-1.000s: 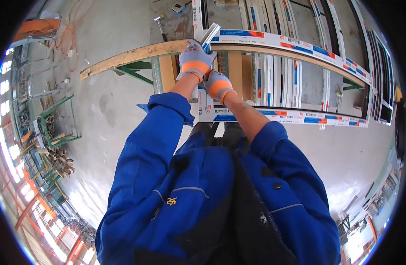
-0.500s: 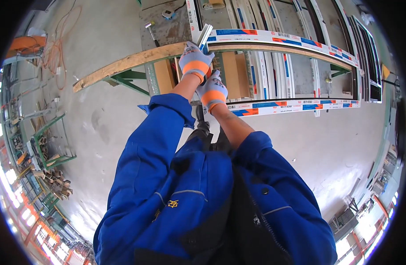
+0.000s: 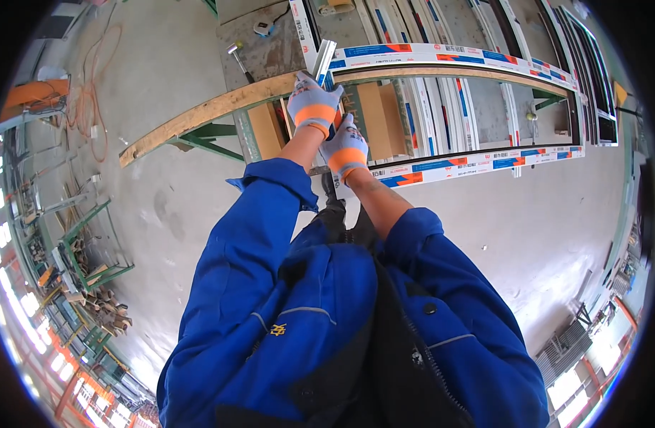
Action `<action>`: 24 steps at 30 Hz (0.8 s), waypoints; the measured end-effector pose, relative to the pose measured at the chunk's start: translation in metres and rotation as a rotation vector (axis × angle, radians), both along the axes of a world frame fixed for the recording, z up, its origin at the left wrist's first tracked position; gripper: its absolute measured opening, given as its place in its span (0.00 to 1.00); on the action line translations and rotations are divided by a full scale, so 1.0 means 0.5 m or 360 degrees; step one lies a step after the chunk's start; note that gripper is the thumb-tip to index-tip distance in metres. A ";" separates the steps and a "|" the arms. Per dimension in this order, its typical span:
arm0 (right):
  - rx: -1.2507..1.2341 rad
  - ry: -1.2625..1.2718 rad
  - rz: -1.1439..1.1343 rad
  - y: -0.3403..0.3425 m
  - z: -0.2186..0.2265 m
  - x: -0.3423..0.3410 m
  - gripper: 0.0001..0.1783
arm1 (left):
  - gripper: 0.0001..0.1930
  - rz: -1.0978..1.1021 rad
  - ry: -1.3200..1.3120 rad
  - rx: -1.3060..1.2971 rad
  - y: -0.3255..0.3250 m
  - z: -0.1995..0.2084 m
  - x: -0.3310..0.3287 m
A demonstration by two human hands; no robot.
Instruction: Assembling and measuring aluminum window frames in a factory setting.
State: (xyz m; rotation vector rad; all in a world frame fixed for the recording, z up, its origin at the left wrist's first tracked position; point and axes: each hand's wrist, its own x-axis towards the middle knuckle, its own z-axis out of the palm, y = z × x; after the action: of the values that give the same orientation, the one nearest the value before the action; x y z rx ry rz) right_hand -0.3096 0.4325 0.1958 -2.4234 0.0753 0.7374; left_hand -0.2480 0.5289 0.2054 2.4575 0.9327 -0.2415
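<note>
Profile (image 3: 324, 60), upper centre: smooth, shiny metal. Gloves (image 3: 314, 98), upper centre: matt cloth. Bench (image 3: 199, 117), upper left: rough wood. Floor (image 3: 498, 228), right: smooth, glossy.

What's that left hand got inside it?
A silvery bar: one end sticks out beyond the left hand. The part inside the grip is covered, so I can't see its shape there.

In your left hand (image 3: 315, 101): short profile (image 3: 324, 58), its end on the far side. Nearer you, slightly right: your right hand (image 3: 346, 148). To the right: long frame (image 3: 470, 55), over the wooden beam (image 3: 199, 116). Beyond the beam, left: hammer (image 3: 237, 57); farther, slightly right: tape measure (image 3: 263, 28).
</note>
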 end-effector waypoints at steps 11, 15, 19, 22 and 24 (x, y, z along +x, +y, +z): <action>0.0304 -0.0649 0.0417 -0.277 0.072 -0.006 0.32 | 0.17 0.0109 -0.0647 -0.0225 0.099 -0.033 -0.297; 0.0272 -0.0934 0.0075 -0.499 0.110 -0.083 0.35 | 0.20 -0.1122 -0.0458 -0.0278 -0.106 0.090 -0.321; 0.0158 -0.0923 0.0274 -0.724 0.161 -0.136 0.34 | 0.25 -0.2034 0.0200 -0.0267 -0.453 0.113 -0.234; 0.0083 -0.0568 0.0297 -0.780 0.109 -0.190 0.29 | 0.23 -0.2488 0.0311 -0.0218 -0.601 0.084 -0.187; 0.0006 -0.0456 0.0030 -0.893 0.101 -0.221 0.27 | 0.22 -0.2750 0.0223 -0.0111 -0.738 0.093 -0.155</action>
State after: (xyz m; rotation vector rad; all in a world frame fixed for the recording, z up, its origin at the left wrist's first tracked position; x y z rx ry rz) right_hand -0.4202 -0.0142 0.2463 -2.5029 -0.0633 0.3917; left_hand -0.3257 0.1599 0.2517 2.4544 -1.3331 -0.9225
